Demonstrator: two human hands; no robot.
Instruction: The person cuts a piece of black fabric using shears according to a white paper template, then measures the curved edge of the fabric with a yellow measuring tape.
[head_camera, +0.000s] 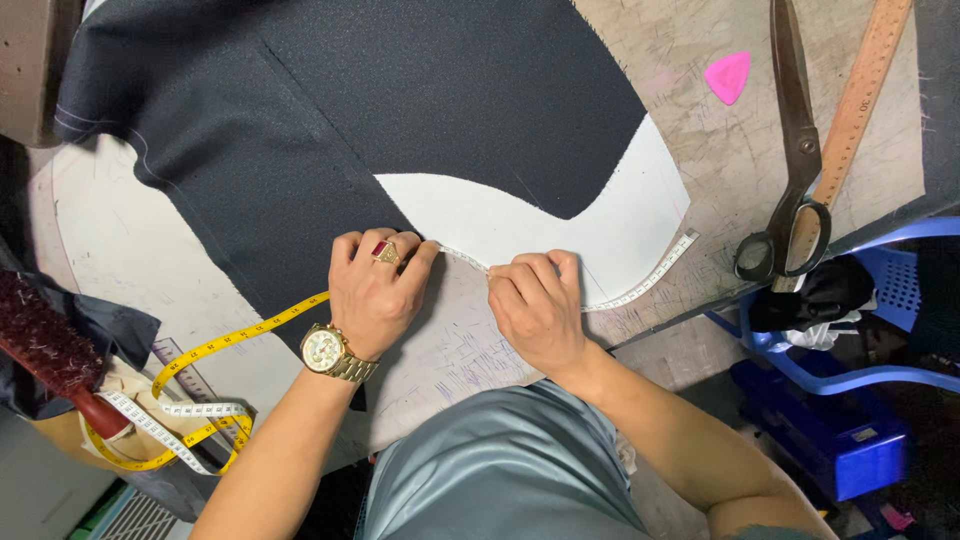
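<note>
Worktable (700, 160): both hands (375, 295) pinch tape measure (640, 285) flat.

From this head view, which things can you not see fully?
- Tape measure: one stretch hidden under the left hand and right hand.
- Scissors and wooden ruler: tips cut off by the top edge.
- Brush: cut off by the left edge.

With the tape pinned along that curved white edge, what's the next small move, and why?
Probably walk the right hand further along the tape measure: the left hand pins it where the dark fabric meets the white piece, and the far stretch lies unpressed.
</note>
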